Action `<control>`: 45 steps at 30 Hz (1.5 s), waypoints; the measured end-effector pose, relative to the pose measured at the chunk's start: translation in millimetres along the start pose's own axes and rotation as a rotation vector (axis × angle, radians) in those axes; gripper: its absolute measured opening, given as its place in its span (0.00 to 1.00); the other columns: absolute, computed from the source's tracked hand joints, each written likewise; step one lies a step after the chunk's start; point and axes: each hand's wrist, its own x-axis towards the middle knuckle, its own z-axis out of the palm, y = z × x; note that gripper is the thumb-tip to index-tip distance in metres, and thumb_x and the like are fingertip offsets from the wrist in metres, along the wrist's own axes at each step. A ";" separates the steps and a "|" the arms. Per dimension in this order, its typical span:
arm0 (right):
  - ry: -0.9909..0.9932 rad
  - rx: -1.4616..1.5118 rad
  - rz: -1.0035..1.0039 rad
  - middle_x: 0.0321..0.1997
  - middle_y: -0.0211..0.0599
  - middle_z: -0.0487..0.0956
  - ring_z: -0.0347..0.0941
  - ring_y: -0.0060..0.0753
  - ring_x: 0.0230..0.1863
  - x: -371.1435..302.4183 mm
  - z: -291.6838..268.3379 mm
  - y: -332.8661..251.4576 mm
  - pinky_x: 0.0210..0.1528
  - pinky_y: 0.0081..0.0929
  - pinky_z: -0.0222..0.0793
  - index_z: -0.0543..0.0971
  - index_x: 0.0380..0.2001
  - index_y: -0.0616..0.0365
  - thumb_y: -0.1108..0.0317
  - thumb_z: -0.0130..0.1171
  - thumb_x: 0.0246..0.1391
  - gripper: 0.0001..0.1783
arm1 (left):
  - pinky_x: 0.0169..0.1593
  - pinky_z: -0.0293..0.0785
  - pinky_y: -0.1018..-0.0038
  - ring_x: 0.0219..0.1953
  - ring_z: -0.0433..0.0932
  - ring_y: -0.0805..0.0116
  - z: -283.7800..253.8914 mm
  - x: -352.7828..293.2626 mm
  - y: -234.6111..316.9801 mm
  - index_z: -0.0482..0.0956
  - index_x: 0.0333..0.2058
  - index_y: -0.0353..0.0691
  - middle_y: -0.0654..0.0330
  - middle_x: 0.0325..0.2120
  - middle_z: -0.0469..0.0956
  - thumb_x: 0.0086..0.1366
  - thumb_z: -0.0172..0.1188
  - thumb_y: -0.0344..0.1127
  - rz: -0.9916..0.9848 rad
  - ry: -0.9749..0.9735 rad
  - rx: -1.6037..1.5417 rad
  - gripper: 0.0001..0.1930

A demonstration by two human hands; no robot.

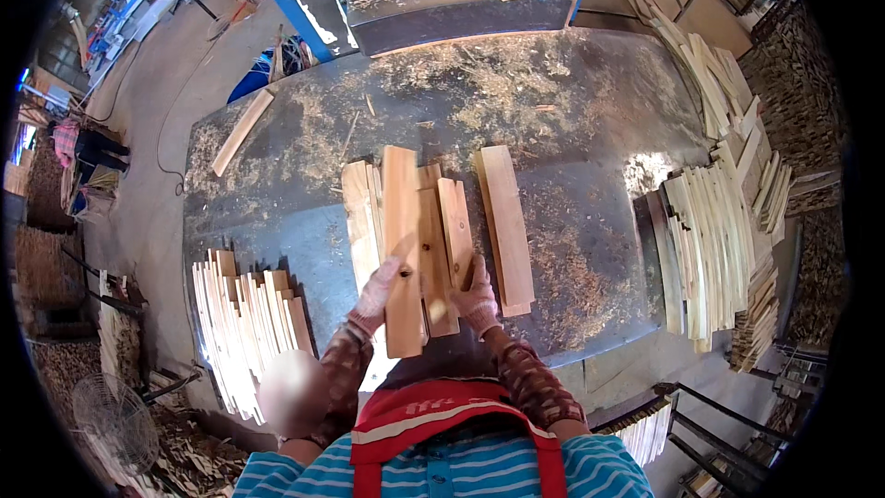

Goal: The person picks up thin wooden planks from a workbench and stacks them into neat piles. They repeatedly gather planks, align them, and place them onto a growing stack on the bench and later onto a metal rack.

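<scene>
My left hand [376,295], in a pale work glove, is closed on the lower left edge of a long wooden board [400,212] with a dark knot. That board is raised above the others and tilted slightly. My right hand [477,299], also gloved, grips the lower right edge of a shorter wooden plank [455,221]. Between the two lies a darker knotted board [430,194], partly covered by the raised one. To the left are narrow pale boards [358,198], partly behind the raised board. A pair of overlapping boards [506,221] lies right of my right hand.
Sawdust and shavings [489,69] cover much of the dark metal table [313,221]. Stacked strips stand at the left [249,314] and a larger board stack [705,249] at the right. A machine bed [442,9] adjoins the far edge. A loose offcut [242,132] lies far left.
</scene>
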 end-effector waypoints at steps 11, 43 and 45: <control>-0.448 1.177 0.114 0.45 0.42 0.78 0.77 0.36 0.38 15.7 21.7 6.2 0.40 0.38 0.78 0.59 0.68 0.54 0.68 0.63 0.53 0.40 | 0.36 0.81 0.69 0.35 0.82 0.66 -150.1 -27.0 -35.9 0.80 0.43 0.34 0.58 0.34 0.82 0.62 0.67 0.32 -0.048 0.563 0.078 0.12; 0.544 -0.160 -0.128 0.59 0.52 0.73 0.72 0.52 0.58 27.1 -85.1 43.1 0.60 0.39 0.70 0.63 0.66 0.61 0.63 0.68 0.46 0.44 | 0.51 0.61 0.28 0.58 0.70 0.50 -80.9 9.4 -22.1 0.55 0.66 0.66 0.61 0.59 0.70 0.67 0.57 0.31 -0.322 0.521 -0.300 0.33; 0.474 -0.433 -0.026 0.61 0.54 0.70 0.70 0.59 0.58 19.6 -67.0 27.8 0.60 0.45 0.70 0.58 0.68 0.57 0.57 0.68 0.45 0.49 | 0.44 0.72 0.35 0.51 0.75 0.48 -68.1 8.8 -10.2 0.55 0.65 0.57 0.56 0.54 0.73 0.63 0.61 0.25 -0.319 0.522 -0.318 0.36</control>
